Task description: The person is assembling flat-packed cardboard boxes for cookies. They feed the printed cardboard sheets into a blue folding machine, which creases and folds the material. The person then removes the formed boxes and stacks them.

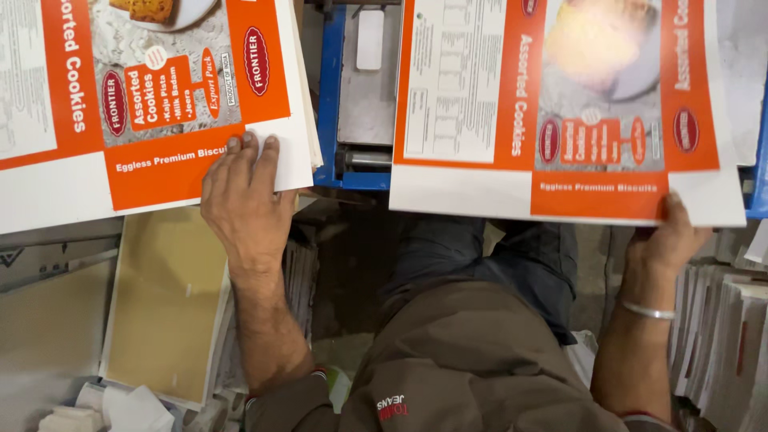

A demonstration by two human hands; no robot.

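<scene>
Two orange-and-white printed cardboard sheets, flat unfolded biscuit-box blanks with a photo panel of biscuits on a plate, fill the upper part of the view. The left printed sheet lies on top of a stack of like sheets whose white edges show at its right side. The right printed sheet is slightly blurred and lies tilted over a blue metal machine frame, its white lower margin hanging past the frame's edge toward the person.

The left hand lies palm down, fingers stretched flat and together, with the fingertips pressing on the lower right corner of the left sheet; it presses rather than clasps, nothing enclosed in it. The forearm runs straight down to a brown sleeve.

The right hand grasps the lower right edge of the right sheet, thumb on top of the white margin and the fingers hidden beneath it. A thin silver bangle circles that wrist.

Below the left hand lies a plain tan board; upright stacks of white sheets stand at the far right
</scene>
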